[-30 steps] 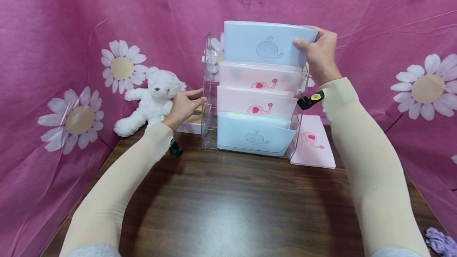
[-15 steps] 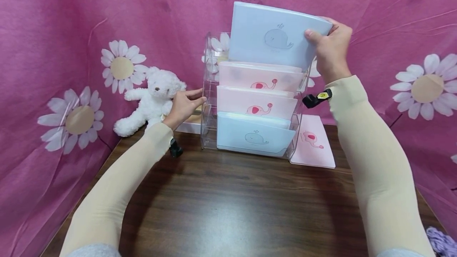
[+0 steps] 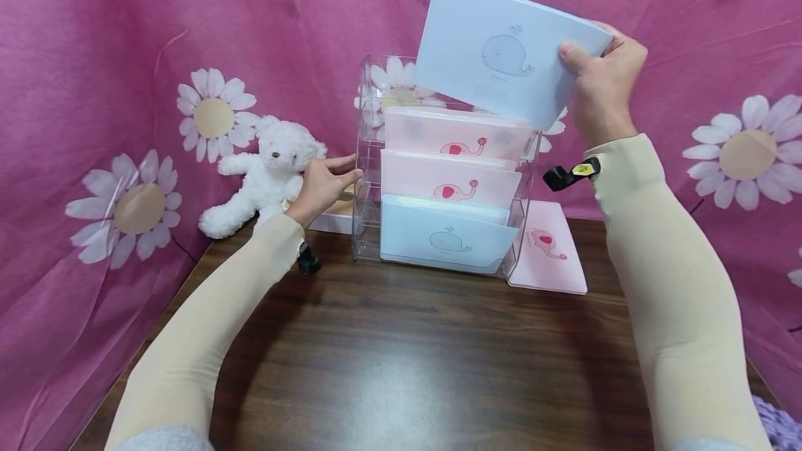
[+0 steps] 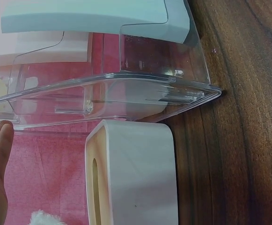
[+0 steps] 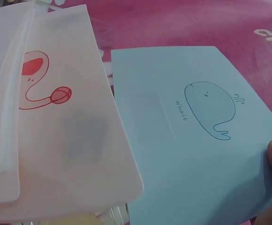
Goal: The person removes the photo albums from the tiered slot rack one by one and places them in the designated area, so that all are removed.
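My right hand (image 3: 604,92) grips the right edge of a pale blue folder (image 3: 476,82), its thumb on the front cover. The folder carries a whale drawing and hangs tilted above the top tier of a clear acrylic file rack (image 3: 368,138). Its lower edge overlaps the rack's upper right side in the head view. My left hand (image 3: 322,186) touches the rack's left side with extended fingers. Below the raised folder, the rack holds a pink elephant folder (image 3: 420,129), another pink folder (image 3: 407,176) and a blue whale folder (image 3: 407,239) at the front.
Another pink elephant folder (image 3: 551,263) lies on the wooden table (image 3: 401,353) right of the rack. Left of it are a white teddy bear (image 3: 250,183) and a white tissue box (image 4: 143,173). Something purple and knitted (image 3: 780,426) is at the lower right. Pink cloth surrounds the table.
My right hand has lifted the blue whale folder up and to the right, out of the rack's top tier, and the folder has tilted clockwise. My left hand has stayed at the rack's side.
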Tool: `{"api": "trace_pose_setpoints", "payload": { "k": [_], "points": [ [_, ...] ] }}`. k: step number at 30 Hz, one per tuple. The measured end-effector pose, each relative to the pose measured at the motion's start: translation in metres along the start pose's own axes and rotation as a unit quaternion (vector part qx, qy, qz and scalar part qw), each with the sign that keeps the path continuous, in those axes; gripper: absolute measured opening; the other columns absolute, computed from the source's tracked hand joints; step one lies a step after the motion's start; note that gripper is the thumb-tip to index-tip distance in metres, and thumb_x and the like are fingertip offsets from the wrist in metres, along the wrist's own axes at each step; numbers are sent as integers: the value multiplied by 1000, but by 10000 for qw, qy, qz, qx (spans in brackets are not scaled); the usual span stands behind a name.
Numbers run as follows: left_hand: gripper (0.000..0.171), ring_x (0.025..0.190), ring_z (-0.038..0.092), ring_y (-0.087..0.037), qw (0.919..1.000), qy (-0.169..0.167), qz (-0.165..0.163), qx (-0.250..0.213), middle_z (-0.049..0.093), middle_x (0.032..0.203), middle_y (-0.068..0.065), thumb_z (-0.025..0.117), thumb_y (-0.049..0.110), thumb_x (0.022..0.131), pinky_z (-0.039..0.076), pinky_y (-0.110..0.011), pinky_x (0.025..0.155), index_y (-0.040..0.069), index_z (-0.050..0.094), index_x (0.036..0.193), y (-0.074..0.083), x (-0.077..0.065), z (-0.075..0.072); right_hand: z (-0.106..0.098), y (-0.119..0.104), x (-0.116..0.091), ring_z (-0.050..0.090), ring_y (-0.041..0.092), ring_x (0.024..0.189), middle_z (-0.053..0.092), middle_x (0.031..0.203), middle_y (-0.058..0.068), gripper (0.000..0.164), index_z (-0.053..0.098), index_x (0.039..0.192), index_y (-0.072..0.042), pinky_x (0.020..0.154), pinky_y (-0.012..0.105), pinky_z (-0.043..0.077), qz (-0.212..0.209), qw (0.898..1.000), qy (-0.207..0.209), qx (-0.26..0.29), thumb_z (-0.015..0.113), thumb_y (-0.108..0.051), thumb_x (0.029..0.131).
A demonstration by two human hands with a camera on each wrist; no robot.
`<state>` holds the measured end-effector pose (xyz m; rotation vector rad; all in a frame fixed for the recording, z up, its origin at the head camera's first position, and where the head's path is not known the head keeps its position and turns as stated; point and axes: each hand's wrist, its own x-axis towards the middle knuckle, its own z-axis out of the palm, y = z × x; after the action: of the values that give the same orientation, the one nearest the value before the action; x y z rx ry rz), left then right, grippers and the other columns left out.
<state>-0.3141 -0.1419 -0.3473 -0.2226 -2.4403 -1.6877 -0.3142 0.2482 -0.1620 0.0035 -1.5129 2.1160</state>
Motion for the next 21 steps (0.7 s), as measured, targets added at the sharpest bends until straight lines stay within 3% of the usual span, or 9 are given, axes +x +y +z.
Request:
{"api": "trace_pose_setpoints", "payload": {
  "k": [5, 13, 21],
  "points": [
    [43, 117, 71, -27, 9999, -57, -99, -23, 71, 128, -13, 76, 20, 91, 57, -36, 104, 14, 68, 132, 1, -1, 1, -11, -1, -1, 71, 19, 88, 77, 94, 7, 30, 77, 105, -1, 87, 32, 59, 74, 9994, 211, 282, 74, 16, 80],
    [43, 120, 70, -28, 9999, -107, -119, -11, 70, 129, -14, 75, 20, 92, 55, -36, 106, 14, 67, 134, 1, -1, 2, -28, -2, -2, 71, 20, 77, 76, 87, 10, 31, 76, 100, 4, 71, 30, 61, -27, 9959, 497, 760, 70, 24, 76],
    [44, 118, 70, -27, 10000, -29, -35, 26, 71, 128, -13, 76, 19, 90, 56, -36, 105, 13, 67, 132, 2, -2, 2, -45, -3, -5, 74, 23, 83, 77, 92, 12, 33, 75, 102, 5, 71, 30, 63, 46, 9925, 751, 965, 71, 24, 76]
  ]
}}
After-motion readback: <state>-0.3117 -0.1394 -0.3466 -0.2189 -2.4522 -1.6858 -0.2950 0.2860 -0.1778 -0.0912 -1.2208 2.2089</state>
